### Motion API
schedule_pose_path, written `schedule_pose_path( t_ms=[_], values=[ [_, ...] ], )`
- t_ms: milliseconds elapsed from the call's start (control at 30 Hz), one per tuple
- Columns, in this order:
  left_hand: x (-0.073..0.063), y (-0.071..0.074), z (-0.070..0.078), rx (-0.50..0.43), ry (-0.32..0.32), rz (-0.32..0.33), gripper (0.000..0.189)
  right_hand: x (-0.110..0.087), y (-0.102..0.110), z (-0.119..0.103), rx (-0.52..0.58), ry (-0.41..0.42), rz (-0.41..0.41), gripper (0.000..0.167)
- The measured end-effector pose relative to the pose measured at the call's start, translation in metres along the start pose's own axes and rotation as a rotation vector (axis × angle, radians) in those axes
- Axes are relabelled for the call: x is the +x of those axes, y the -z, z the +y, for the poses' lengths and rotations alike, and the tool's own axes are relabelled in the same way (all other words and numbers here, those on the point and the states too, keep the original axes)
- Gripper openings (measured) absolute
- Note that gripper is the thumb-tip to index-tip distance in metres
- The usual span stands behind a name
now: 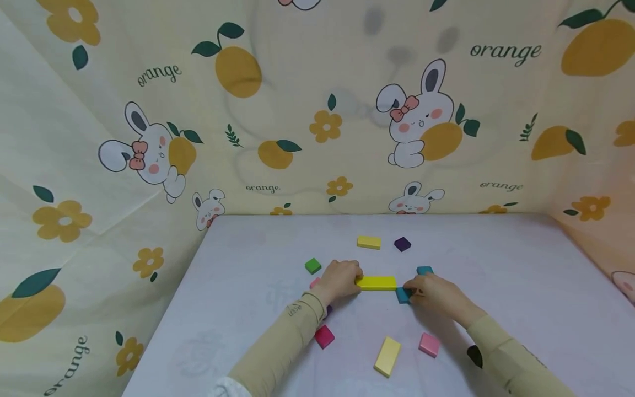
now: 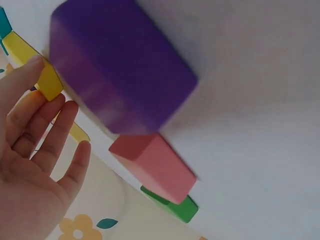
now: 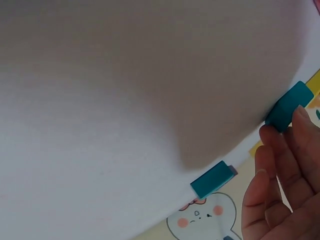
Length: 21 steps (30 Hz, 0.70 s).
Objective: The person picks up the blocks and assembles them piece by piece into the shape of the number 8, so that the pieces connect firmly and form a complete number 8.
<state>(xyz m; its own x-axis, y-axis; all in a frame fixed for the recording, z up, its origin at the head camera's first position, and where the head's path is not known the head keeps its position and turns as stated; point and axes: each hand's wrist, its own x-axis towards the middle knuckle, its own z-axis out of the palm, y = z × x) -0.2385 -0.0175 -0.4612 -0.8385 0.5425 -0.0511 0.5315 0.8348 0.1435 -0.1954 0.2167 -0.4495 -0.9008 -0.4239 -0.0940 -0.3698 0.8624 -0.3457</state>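
Your left hand (image 1: 339,281) pinches the left end of the yellow bar (image 1: 378,283), long axis left to right between both hands. Your right hand (image 1: 437,295) pinches the near blue block (image 1: 403,296) at the bar's right end; contact unconfirmed.

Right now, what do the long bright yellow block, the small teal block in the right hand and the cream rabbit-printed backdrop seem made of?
The long bright yellow block looks like smooth painted wood or plastic: even colour, no visible grain. The small teal block seems the same, with smooth, even faces. The cream rabbit-printed backdrop is probably cloth, matte, given its soft folds.
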Motion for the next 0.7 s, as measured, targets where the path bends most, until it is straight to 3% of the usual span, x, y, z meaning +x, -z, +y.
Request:
schedule_pose_path(
  t_ms=[400,700],
  values=[
    [-0.0015,0.0027,0.0001,-0.045,0.016,-0.018,0.029,0.0011,-0.0023,-0.0027,0.043,-0.038,-0.018,0.026],
    [-0.0011,0.0032,-0.0003,-0.065,0.015,-0.01,0.029,-0.0001,-0.0033,-0.0033,0.003,-0.027,0.013,0.026]
  ],
)
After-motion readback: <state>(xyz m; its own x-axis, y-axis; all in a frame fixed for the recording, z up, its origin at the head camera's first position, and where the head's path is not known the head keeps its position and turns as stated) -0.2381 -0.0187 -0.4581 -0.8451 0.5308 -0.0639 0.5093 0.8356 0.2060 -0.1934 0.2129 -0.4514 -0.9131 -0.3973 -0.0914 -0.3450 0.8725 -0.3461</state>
